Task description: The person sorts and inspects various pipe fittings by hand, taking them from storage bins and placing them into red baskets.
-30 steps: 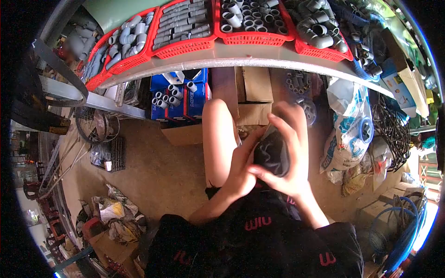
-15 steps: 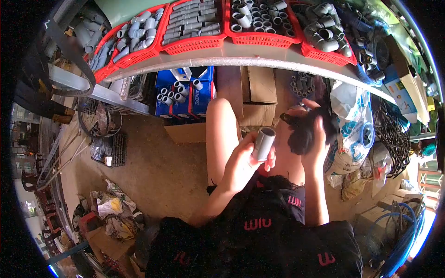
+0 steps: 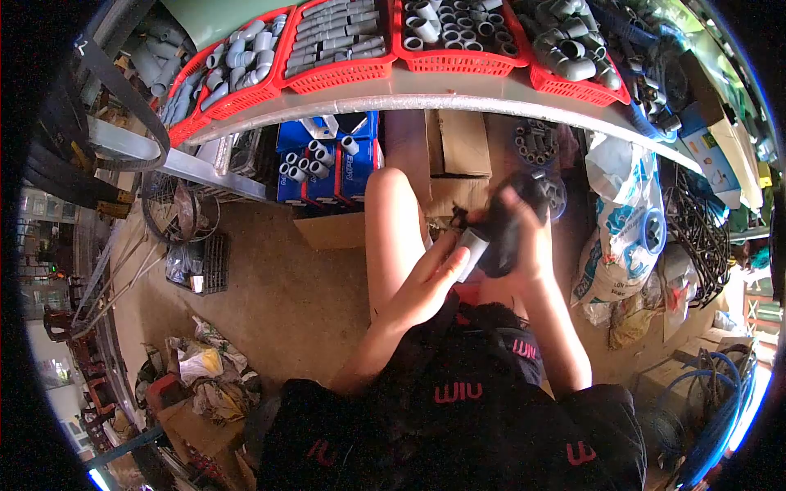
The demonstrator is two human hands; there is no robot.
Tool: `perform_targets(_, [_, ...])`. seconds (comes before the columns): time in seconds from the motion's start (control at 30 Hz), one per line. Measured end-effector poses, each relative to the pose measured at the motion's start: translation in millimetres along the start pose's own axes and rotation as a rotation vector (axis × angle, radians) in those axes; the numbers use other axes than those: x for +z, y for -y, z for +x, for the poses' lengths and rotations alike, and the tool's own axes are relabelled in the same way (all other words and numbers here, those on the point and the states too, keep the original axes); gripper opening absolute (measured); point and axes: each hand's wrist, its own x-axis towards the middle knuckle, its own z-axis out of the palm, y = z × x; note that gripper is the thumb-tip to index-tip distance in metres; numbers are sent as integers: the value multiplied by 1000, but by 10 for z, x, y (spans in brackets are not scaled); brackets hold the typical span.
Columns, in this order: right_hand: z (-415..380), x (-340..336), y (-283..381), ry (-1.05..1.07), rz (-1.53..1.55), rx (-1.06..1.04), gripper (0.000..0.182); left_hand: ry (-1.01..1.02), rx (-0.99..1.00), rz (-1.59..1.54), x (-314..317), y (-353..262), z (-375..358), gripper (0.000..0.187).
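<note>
My left hand (image 3: 426, 288) is wrapped round a short grey pipe fitting (image 3: 472, 250), which leans with its upper end to the right. Just beside it, my right hand (image 3: 528, 237) grips a dark cloth (image 3: 503, 237), blurred by motion. The cloth lies against or very near the fitting; which of the two is unclear. Both hands are in front of my body, above my lap.
Red baskets (image 3: 340, 75) of grey fittings line the shelf (image 3: 393, 98) ahead. Blue boxes (image 3: 327, 190) with several fittings on top stand below, beside a cardboard box (image 3: 460, 147). A white sack (image 3: 618, 229) is at the right, crumpled rags (image 3: 214, 368) at lower left.
My right hand has brought the dark cloth leftward to the fitting. The fitting has tipped from nearly upright to a slant in my left hand.
</note>
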Motion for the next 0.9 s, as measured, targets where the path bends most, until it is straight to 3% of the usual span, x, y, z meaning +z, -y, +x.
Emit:
perform_targets(0.1, [72,-203,7,70,100,-107,33,57,-52,-430,-128,3,10,36])
perform_targets(0.2, [-186,-3,163,454,-745,-816,40,-46,5,-401,-107,-97,2,29])
perform_targets(0.23, [-216,66,132,549,-1035,-960,42,-125,65,-441,46,-154,-26,27])
perform_targets(0.27, [-247,103,31,533,-1020,-933,43,-202,128,-475,197,-212,-52,27])
perform_targets(0.3, [-257,93,-71,515,-1006,-905,45,-37,238,-246,32,23,23,46])
perform_targets(0.37, [-167,-5,-77,471,-969,-764,37,-61,-27,-462,50,-10,-1,52])
perform_targets(0.43, [-63,-78,-154,311,-815,-798,34,-248,-161,-397,246,-238,-21,46])
perform_targets(0.5, [71,-126,-233,62,-813,-698,27,-110,-179,-217,107,-1,-37,39])
perform_targets(0.57, [21,46,43,-121,-616,-322,15,61,12,-276,164,-31,-28,24])
perform_targets(0.6, [209,-235,-147,-178,-388,-144,20,54,-39,-281,149,-55,-34,23])
perform_targets(0.7, [-17,-270,-6,120,-240,-372,34,0,-108,-406,100,-209,-21,28])
perform_targets(0.73, [-48,-282,-9,275,-311,-565,35,12,-81,-515,68,-176,2,30])
perform_targets(0.77, [-148,-241,-8,295,-447,-710,38,65,-105,-495,-29,-85,35,30])
perform_targets(0.83, [-282,-47,105,416,-944,-992,39,-138,-176,-605,134,-152,41,30])
perform_targets(0.87, [-257,-22,8,453,-1031,-1045,40,-78,-113,-600,131,-54,61,28])
perform_targets(0.9, [-229,-21,-77,490,-1118,-1098,41,-197,-30,-316,176,24,92,31])
